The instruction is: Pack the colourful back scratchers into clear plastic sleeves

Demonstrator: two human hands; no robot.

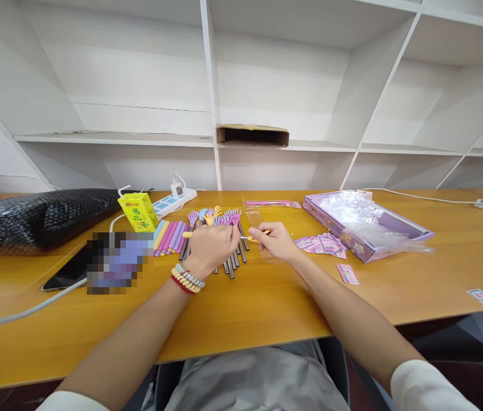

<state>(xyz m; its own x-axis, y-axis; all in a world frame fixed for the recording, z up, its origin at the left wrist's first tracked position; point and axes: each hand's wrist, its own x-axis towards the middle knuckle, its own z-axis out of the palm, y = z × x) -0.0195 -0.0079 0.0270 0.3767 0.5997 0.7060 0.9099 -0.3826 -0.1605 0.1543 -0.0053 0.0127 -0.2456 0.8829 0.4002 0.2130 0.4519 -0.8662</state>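
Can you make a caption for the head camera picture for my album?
Left hand and right hand hold a yellow-ended rod near colourful little claws.

White cubby shelving (284,80) across the back; orange-brown wood table (250,317) along its base; dark reddish floor (12,396) showing lower left; dark chair (338,368) at table's front edge; bright, even light

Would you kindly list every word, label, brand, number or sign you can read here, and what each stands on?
"菊花茶": on the yellow drink carton; the smaller red print above it is too small to read.
Pile of pink cards: printing too small to read.
Single pink card: too small to read.
Purple box: side print too blurred to read.
Sticker at the desk edge: unreadable.
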